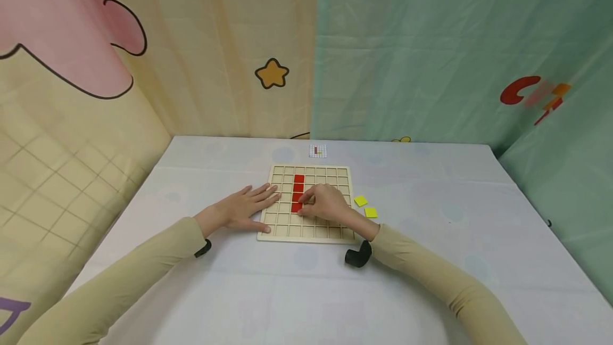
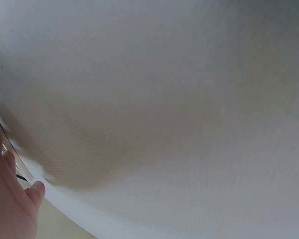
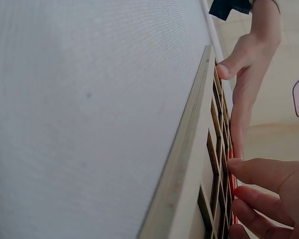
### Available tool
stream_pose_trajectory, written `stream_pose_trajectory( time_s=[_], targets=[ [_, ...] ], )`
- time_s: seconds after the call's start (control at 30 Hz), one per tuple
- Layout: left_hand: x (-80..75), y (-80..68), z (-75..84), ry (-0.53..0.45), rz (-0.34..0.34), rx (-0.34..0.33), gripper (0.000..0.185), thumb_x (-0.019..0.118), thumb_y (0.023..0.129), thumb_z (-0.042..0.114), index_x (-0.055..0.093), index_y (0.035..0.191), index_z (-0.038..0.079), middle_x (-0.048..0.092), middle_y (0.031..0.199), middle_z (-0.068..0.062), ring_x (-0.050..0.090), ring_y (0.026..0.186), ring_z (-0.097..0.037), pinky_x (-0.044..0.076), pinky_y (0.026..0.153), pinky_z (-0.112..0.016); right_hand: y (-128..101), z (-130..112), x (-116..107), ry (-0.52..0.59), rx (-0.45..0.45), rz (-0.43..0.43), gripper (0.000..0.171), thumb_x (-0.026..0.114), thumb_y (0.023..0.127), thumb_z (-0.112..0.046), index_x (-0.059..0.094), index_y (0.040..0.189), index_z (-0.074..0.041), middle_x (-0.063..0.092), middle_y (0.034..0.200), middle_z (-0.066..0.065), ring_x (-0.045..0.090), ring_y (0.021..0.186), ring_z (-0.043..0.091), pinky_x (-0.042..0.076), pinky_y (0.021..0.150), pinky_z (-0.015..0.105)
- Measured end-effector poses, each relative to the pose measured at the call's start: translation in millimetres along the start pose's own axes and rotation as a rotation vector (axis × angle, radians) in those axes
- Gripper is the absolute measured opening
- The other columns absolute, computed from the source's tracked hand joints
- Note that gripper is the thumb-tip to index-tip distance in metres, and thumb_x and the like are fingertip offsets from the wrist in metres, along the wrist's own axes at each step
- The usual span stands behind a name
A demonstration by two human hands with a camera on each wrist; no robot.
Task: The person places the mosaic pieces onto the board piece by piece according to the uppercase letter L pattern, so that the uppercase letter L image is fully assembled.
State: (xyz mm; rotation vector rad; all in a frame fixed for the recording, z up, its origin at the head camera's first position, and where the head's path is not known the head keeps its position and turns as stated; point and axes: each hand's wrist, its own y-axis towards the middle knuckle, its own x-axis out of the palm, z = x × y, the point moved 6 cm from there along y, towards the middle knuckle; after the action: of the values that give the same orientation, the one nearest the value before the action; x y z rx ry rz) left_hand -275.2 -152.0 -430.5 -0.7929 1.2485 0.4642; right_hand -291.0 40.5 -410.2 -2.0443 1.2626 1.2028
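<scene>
White cloth covers the table [image 1: 431,260], with printed curtains hung close behind it. Left hand [image 1: 241,209] lies flat, fingers straight and spread, palm on the cloth and fingertips resting on the left rim of the wooden grid board [image 1: 310,204], steadying it; it holds nothing. Right hand [image 1: 328,202] sits over the middle of the board, fingers bent down, fingertips [image 3: 249,172] pressing on the lowest red tile [image 1: 296,207]; whether that tile is pinched or only pushed down I cannot tell, as the hand hides much of it. Judging progress: a column of red tiles [image 1: 298,187] already fills several cells in line, the lowest seemingly being seated now, so the red stretch looks nearly done. Two yellow tiles [image 1: 365,206] lie loose on the cloth just beside the board's right edge, not yet placed, and most cells are bare. The red column's long axis runs straight away from the person, near edge toward far edge, parallel to the board's side rims; the board itself sits square to the table. Beyond the far edge lies a small pattern card [image 1: 318,150], too small to read.
</scene>
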Motion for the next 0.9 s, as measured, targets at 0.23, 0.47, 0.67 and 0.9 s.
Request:
stream_pose_trajectory(
  time_s=[0.23, 0.47, 0.67, 0.9],
  targets=[
    [0.7, 0.9, 0.4, 0.006, -0.015, -0.010, 0.091, 0.044, 0.087, 0.071, 0.010, 0.156, 0.022, 0.004, 0.164, -0.004, 0.003, 0.151, -0.029, 0.010, 0.118, -0.058, -2.7, 6.0, -3.0, 0.019, 0.012, -0.007, 0.024, 0.080, 0.077, -0.031, 0.077, 0.096, -0.016, 0.075, 0.093, -0.004, 0.062, 0.074, 0.006, 0.048, 0.064, 0.022],
    [0.6, 2.1, 1.0, 0.004, -0.015, -0.018, 0.091, 0.045, 0.086, 0.072, 0.011, 0.156, 0.023, 0.005, 0.164, -0.003, 0.003, 0.151, -0.027, 0.010, 0.119, -0.056, -7.4, 13.5, -14.1, 0.004, 0.010, 0.033, 0.024, 0.080, 0.077, -0.029, 0.077, 0.098, -0.018, 0.074, 0.092, -0.006, 0.054, 0.069, 0.006, 0.044, 0.060, 0.021],
    [0.0, 3.0, 1.3, 0.011, -0.010, -0.020, 0.092, 0.044, 0.086, 0.072, 0.011, 0.156, 0.023, 0.005, 0.164, -0.002, 0.004, 0.151, -0.027, 0.010, 0.119, -0.057, -13.5, 24.3, -27.9, 0.035, 0.030, 0.070, 0.019, 0.077, 0.079, -0.022, 0.077, 0.097, -0.016, 0.073, 0.092, -0.003, 0.055, 0.068, 0.009, 0.044, 0.058, 0.022],
    [-1.2, 0.9, 3.0, 0.005, -0.014, -0.017, 0.091, 0.044, 0.087, 0.071, 0.011, 0.156, 0.023, 0.005, 0.164, -0.003, 0.004, 0.151, -0.027, 0.010, 0.119, -0.057, -22.9, 37.6, -44.5, 0.040, -0.005, 0.107, 0.024, 0.077, 0.080, -0.025, 0.075, 0.102, -0.014, 0.073, 0.094, 0.000, 0.063, 0.085, 0.016, 0.051, 0.073, 0.031]
  ],
)
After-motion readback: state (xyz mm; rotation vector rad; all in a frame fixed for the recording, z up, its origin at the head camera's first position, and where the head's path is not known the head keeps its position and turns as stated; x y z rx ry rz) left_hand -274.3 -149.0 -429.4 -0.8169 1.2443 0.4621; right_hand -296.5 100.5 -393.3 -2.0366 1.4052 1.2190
